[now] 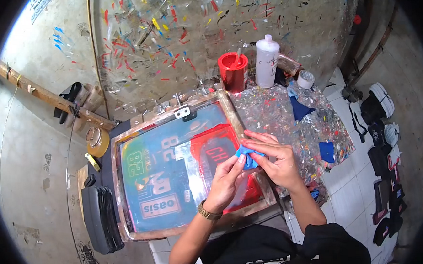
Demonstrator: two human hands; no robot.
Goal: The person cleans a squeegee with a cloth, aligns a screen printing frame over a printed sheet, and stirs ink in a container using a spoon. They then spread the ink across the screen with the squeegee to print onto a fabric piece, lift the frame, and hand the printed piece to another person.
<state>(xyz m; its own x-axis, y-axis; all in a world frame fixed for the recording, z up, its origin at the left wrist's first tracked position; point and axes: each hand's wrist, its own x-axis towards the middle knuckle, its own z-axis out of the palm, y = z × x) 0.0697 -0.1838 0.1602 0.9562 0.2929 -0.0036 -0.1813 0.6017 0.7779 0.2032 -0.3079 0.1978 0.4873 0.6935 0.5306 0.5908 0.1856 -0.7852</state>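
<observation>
A small blue cloth is pinched between my two hands, above the right part of a screen printing frame. My left hand, with a watch on its wrist, grips the cloth from the left. From the right, my right hand closes on it, with red stains on its fingertips. The wooden-edged screen lies on the bench and carries several stencil designs. Red ink surrounds the lettering below my hands. A metal hinge sits at the frame's far edge.
Behind the screen stand a red ink tub and a white bottle. Blue cloth scraps lie on the paint-spattered tabletop. At left are a jar of yellowish stuff and a black stack. Dark items line the floor at right.
</observation>
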